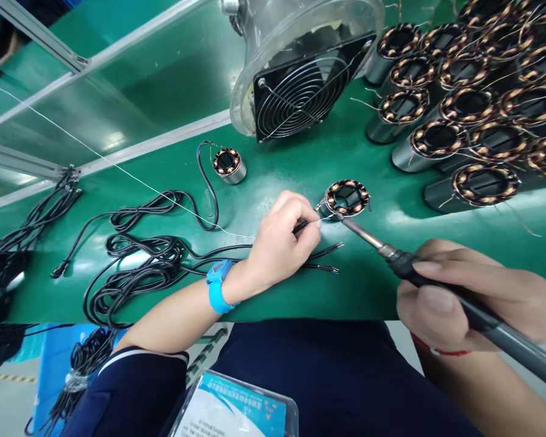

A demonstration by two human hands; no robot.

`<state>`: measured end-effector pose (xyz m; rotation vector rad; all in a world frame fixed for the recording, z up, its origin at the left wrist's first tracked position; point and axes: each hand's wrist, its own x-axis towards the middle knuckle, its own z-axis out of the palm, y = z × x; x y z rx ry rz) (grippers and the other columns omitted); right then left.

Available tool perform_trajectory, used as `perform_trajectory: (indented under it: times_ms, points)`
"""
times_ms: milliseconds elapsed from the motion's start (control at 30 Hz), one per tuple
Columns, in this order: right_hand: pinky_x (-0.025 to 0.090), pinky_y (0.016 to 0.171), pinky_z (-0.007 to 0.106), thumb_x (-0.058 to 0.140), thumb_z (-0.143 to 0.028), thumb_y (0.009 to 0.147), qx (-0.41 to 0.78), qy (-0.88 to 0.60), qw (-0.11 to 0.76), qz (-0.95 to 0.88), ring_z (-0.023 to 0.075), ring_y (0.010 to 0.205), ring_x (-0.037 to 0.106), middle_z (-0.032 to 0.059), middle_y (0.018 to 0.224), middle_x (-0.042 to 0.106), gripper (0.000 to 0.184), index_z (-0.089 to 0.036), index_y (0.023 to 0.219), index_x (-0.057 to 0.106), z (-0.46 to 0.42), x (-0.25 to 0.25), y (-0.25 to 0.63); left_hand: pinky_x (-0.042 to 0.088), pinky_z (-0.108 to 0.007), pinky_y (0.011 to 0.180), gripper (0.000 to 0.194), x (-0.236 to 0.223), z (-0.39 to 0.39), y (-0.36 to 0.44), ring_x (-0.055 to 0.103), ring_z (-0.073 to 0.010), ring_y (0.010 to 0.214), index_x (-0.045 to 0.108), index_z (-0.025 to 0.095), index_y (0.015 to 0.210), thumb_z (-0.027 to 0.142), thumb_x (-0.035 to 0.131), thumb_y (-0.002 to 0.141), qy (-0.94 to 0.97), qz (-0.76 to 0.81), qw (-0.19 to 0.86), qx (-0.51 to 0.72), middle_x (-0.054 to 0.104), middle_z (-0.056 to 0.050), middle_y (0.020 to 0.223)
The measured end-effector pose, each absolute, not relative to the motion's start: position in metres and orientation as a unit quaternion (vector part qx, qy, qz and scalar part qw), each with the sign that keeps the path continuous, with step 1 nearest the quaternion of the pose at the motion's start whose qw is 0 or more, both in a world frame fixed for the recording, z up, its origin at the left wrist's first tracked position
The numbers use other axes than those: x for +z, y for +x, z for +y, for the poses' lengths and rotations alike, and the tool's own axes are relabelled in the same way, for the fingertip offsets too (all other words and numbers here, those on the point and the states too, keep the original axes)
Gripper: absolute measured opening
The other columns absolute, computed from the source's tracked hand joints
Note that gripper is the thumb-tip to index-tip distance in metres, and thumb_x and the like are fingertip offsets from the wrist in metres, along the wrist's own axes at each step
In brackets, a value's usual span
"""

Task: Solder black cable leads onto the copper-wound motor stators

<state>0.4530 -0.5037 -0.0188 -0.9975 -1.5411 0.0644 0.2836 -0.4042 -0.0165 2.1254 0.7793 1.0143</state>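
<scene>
A small motor stator (346, 198) with copper windings lies on the green mat (300, 176) in front of me. My right hand (473, 303) grips a soldering iron (437, 285) like a pen, its tip touching the stator's left edge. My left hand (282, 240) is closed in a pinch on a black wire end (303, 227) held against the same spot. A thin strand of solder wire (118, 170) runs from the far left toward my left hand. A blue wrist strap (217, 285) sits on my left wrist.
Several stators (464, 103) stand packed at the back right. A fume fan (300, 85) in a clear housing stands behind the work. Another stator (227, 165) with a black lead lies left of it. Coiled black cables (141, 261) cover the mat's left half.
</scene>
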Motion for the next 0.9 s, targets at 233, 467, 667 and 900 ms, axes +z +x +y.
perform_trajectory:
  times_ms: [233,467,667,900]
  points:
    - [0.044,0.044,0.024,0.054,-0.010,0.080,0.066,-0.459,0.575,-0.674,0.0085,0.049,0.048,-0.0026,0.061,0.048,0.013,-0.016,0.090,0.059,-0.505,-0.014,0.452,0.045,-0.020,0.064,0.019,-0.018,-0.405,0.285,0.053,-0.0082,0.075,0.050,0.016,0.072,-0.001,0.057,0.075,0.802,0.299,0.334,0.395,0.054,0.001,0.078]
    - [0.042,0.043,0.025,0.054,-0.010,0.079,0.098,-0.498,0.524,-0.684,0.0112,0.050,0.050,-0.0018,0.061,0.050,0.017,-0.021,0.092,0.058,-0.509,-0.009,0.454,0.044,-0.021,0.065,0.019,-0.017,-0.405,0.287,0.052,-0.0081,0.074,0.050,0.016,0.070,-0.002,0.055,0.074,0.796,0.310,0.341,0.393,0.052,0.001,0.077]
    - [0.043,0.045,0.024,0.054,-0.011,0.082,0.083,-0.497,0.490,-0.711,0.0110,0.053,0.050,-0.0008,0.063,0.050,0.014,-0.020,0.093,0.056,-0.509,-0.006,0.455,0.042,-0.021,0.062,0.020,-0.015,-0.406,0.288,0.050,-0.0078,0.071,0.049,0.016,0.069,-0.002,0.054,0.074,0.788,0.320,0.351,0.393,0.051,0.001,0.073]
    - [0.043,0.044,0.026,0.056,-0.013,0.083,0.016,-0.458,0.504,-0.732,0.0100,0.050,0.047,-0.0013,0.064,0.047,0.009,-0.017,0.091,0.057,-0.508,-0.010,0.453,0.039,-0.022,0.056,0.020,-0.013,-0.407,0.289,0.048,-0.0078,0.066,0.048,0.017,0.069,-0.001,0.053,0.075,0.765,0.341,0.393,0.379,0.050,0.002,0.072]
